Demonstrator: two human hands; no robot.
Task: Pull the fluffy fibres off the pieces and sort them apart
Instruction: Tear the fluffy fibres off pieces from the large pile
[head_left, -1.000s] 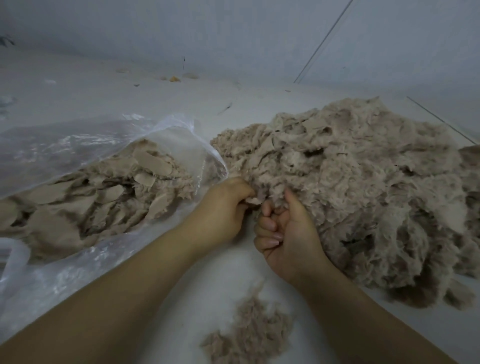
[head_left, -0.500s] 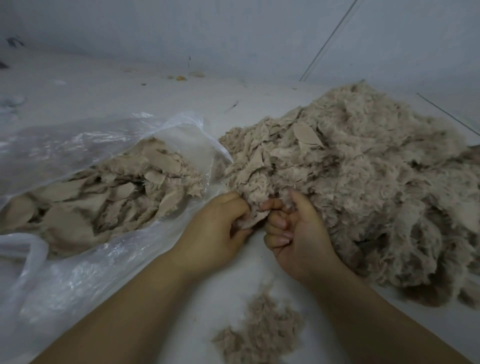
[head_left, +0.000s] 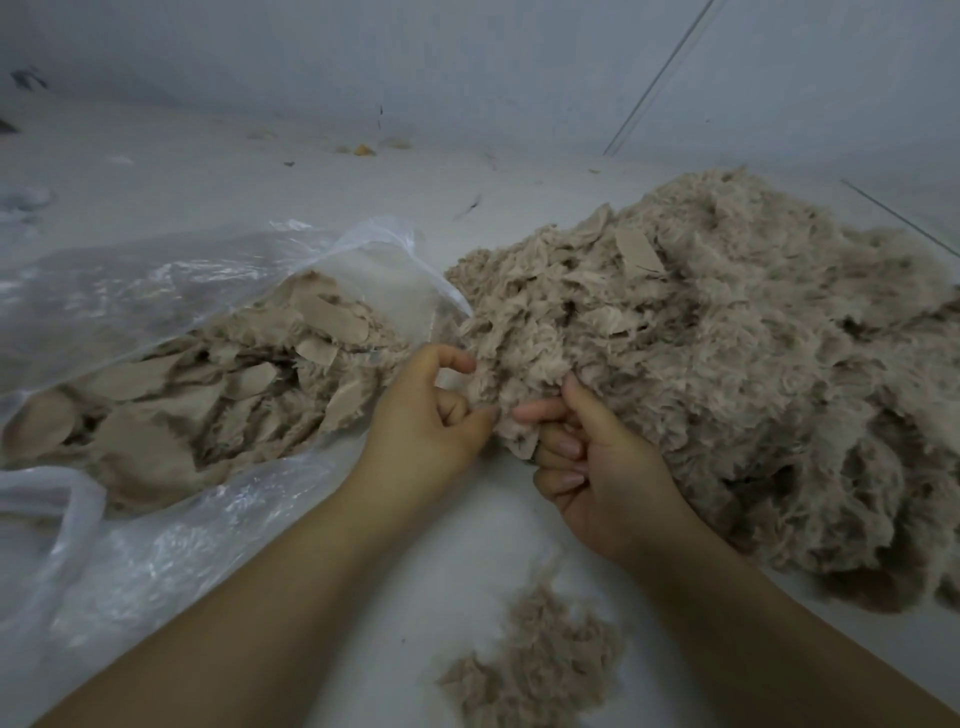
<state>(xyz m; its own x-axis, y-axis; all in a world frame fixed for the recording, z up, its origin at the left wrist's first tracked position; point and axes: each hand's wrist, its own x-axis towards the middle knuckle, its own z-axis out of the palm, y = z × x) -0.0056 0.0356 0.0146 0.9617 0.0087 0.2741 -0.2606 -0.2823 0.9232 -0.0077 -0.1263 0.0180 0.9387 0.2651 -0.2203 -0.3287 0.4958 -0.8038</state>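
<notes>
A big heap of beige fluffy pieces (head_left: 727, 353) covers the right half of the white floor. My left hand (head_left: 431, 421) and my right hand (head_left: 592, 462) meet at the heap's near left edge, both pinching one fluffy piece (head_left: 511, 415) between them. A clear plastic bag (head_left: 171, 374) on the left lies open toward the heap and holds several flat beige pieces with little fluff. A small tuft pile of loose fibres (head_left: 535, 660) lies on the floor between my forearms.
The white floor (head_left: 260, 176) runs back to a grey wall (head_left: 467, 62), with small scraps of debris (head_left: 363, 150) along its foot. A bare strip of floor shows between the bag and the fibre pile.
My hands have drawn a piece out from the heap's edge, and my left fingers have opened a little and regripped it. The view has shifted slightly closer.
</notes>
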